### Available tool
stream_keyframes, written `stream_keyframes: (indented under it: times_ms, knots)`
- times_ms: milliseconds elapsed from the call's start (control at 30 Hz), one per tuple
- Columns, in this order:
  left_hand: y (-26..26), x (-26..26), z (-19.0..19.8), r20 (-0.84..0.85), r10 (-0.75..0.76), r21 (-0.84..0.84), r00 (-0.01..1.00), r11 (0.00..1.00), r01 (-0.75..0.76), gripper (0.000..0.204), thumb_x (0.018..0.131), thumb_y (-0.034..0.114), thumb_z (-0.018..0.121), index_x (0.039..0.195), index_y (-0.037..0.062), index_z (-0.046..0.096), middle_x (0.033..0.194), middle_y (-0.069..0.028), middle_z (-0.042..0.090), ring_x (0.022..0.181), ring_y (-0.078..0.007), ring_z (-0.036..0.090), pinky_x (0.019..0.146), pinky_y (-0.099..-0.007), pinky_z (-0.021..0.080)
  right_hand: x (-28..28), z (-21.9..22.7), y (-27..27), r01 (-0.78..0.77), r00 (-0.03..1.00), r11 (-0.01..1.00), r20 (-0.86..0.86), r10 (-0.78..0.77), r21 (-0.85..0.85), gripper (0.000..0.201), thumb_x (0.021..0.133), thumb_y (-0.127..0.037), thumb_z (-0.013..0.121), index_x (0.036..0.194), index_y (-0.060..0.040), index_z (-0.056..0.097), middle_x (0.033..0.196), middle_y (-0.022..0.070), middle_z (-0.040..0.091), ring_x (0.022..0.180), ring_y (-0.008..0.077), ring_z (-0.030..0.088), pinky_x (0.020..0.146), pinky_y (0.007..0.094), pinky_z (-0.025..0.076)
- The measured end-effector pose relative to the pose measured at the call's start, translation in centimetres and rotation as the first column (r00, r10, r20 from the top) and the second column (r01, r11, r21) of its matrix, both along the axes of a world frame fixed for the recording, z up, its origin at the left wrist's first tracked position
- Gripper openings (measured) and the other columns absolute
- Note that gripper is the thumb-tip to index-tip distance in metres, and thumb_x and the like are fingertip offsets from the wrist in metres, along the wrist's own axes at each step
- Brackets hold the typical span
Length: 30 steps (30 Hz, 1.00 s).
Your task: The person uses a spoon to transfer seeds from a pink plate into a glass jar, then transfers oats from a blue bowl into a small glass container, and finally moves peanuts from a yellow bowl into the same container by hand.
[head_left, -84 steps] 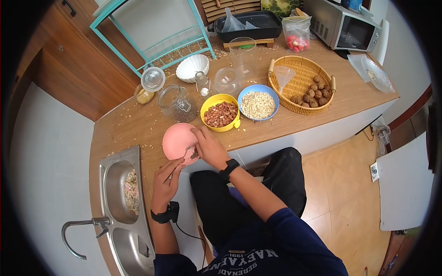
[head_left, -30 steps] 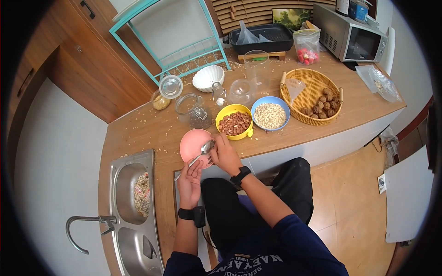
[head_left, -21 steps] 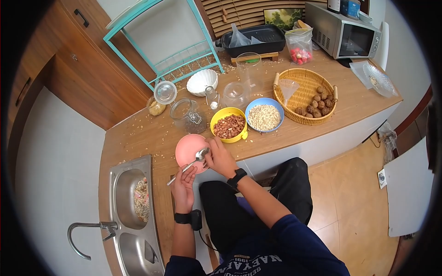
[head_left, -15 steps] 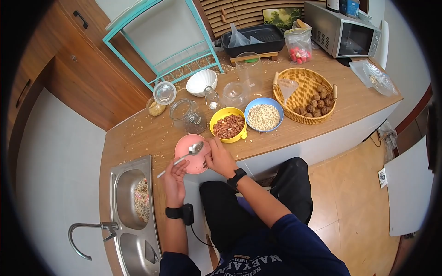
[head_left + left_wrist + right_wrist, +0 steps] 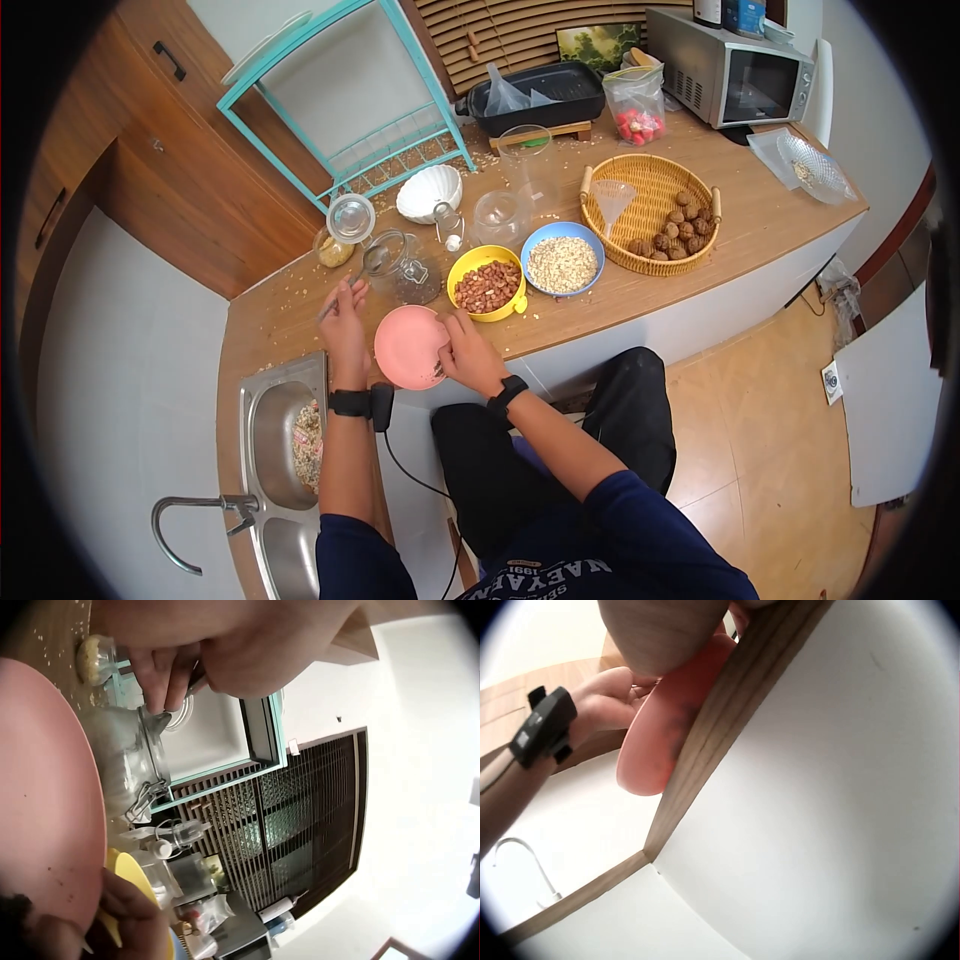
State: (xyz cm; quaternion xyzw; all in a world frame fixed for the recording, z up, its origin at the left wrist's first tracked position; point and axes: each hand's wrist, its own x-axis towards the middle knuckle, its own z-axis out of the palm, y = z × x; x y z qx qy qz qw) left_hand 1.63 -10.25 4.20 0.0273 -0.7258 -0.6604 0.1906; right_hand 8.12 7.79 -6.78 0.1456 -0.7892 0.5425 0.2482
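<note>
My left hand (image 5: 345, 325) holds a metal spoon (image 5: 156, 723) by its handle. The spoon's bowl is at the mouth of an open clip-top glass jar (image 5: 415, 283), with dark contents low inside. My right hand (image 5: 472, 357) pinches the near right rim of a pink bowl (image 5: 405, 343). That bowl is tilted at the counter's front edge, as the right wrist view shows. A small dark heap (image 5: 15, 909) lies in its low side, with a few specks higher on its wall. In the left wrist view, the right thumb and fingers are on the rim.
Beside the pink bowl stand a yellow bowl (image 5: 515, 272) of reddish-brown nuts and a blue bowl (image 5: 597, 285) of oats. A wicker basket (image 5: 610, 170) holds walnuts and a funnel. Behind are glassware and a white fluted bowl (image 5: 430, 190). The sink (image 5: 262, 420) is at left.
My left hand has carried the spoon out of the pink bowl, up and left to the jar's mouth. My right hand stays on the bowl's rim.
</note>
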Motion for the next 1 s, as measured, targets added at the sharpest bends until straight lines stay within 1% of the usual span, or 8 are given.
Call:
stream_keyframes:
  times_ms: [200,533,633,700,733,833,900,1000]
  knots:
    - [0.4,2.6,-1.2,-0.19,0.043,-0.271,0.981,0.958,-0.094,0.044,0.111,0.029,0.056,0.134,-0.0072,0.065,0.122,-0.0189,0.074,0.113,-0.0209,0.07,0.098,-0.0319,0.052,0.0,-0.1,0.0,-0.048,0.997,0.999,0.056,0.05,-0.026,0.045,0.084,-0.003,0.064,0.128,-0.0039,0.054,0.117,0.021,0.055,0.096,0.0453,0.065,0.08,0.0541,0.055]
    - [-2.5,10.9,-1.6,-0.173,0.047,-0.296,0.984,0.95,-0.098,0.04,0.113,0.028,0.051,0.126,-0.0072,0.065,0.11,-0.0172,0.076,0.101,-0.021,0.072,0.093,-0.0333,0.053,-0.3,-0.1,0.0,-0.054,0.997,0.998,0.051,0.054,0.014,0.049,0.084,-0.003,0.064,0.132,-0.0029,0.052,0.12,0.0205,0.053,0.103,0.0442,0.064,0.084,0.0535,0.055]
    - [-3.6,12.2,-3.2,-0.166,0.064,-0.216,0.984,0.971,-0.099,0.039,0.112,0.027,0.051,0.124,-0.0075,0.065,0.106,-0.0167,0.076,0.097,-0.021,0.072,0.092,-0.0343,0.054,-0.2,-0.3,0.1,-0.051,0.997,0.999,0.055,0.05,0.012,0.051,0.084,-0.002,0.063,0.134,-0.0031,0.052,0.121,0.0206,0.053,0.104,0.0441,0.063,0.085,0.0533,0.055]
    - [-4.1,12.6,-3.7,-0.118,0.129,0.067,0.985,0.99,-0.122,0.037,0.111,0.028,0.053,0.119,-0.0065,0.065,0.099,-0.0152,0.075,0.09,-0.0205,0.072,0.087,-0.0334,0.054,-0.3,-0.3,-0.1,-0.058,0.996,0.998,0.063,0.057,0.012,0.051,0.084,-0.002,0.063,0.135,-0.0032,0.052,0.121,0.0208,0.053,0.104,0.044,0.063,0.085,0.0533,0.055]
    - [-4.5,12.8,-3.7,-0.121,0.131,0.073,0.984,0.99,-0.123,0.037,0.111,0.028,0.053,0.119,-0.0065,0.065,0.099,-0.0152,0.075,0.09,-0.0205,0.072,0.087,-0.0334,0.054,-0.5,-0.3,-0.1,-0.03,0.999,1.0,0.018,0.03,-0.004,0.051,0.085,-0.002,0.063,0.135,-0.0042,0.052,0.122,0.0201,0.055,0.098,0.0446,0.065,0.079,0.0527,0.056]
    - [-6.5,13.1,-4.0,0.01,0.151,0.335,0.988,0.931,-0.146,0.033,0.111,0.028,0.054,0.107,-0.002,0.065,0.086,-0.0101,0.07,0.078,-0.0185,0.068,0.073,-0.0317,0.052,-0.5,-0.4,-0.1,-0.008,1.0,1.0,-0.024,0.007,-0.011,0.052,0.086,-0.001,0.062,0.137,-0.0052,0.052,0.121,0.0195,0.057,0.091,0.0452,0.066,0.073,0.0519,0.056]
    - [-8.1,12.5,-5.1,0.035,0.146,0.555,0.989,0.82,-0.141,0.031,0.11,0.031,0.055,0.095,0.0039,0.062,0.074,-0.0057,0.061,0.066,-0.016,0.058,0.065,-0.0316,0.048,-0.4,-0.1,0.0,-0.012,1.0,1.0,-0.028,0.012,-0.005,0.052,0.087,-0.001,0.062,0.137,-0.0051,0.051,0.119,0.0197,0.057,0.091,0.0451,0.066,0.072,0.0516,0.056]
    - [-8.6,12.0,-5.9,0.093,0.075,0.571,0.993,0.813,-0.115,0.032,0.11,0.031,0.054,0.089,0.0073,0.059,0.069,-0.003,0.055,0.062,-0.0151,0.053,0.061,-0.0321,0.046,-0.1,0.5,0.3,-0.058,0.998,0.998,0.033,0.058,0.0,0.058,0.085,0.001,0.06,0.142,-0.0055,0.05,0.117,0.021,0.057,0.103,0.0452,0.063,0.083,0.0529,0.055]
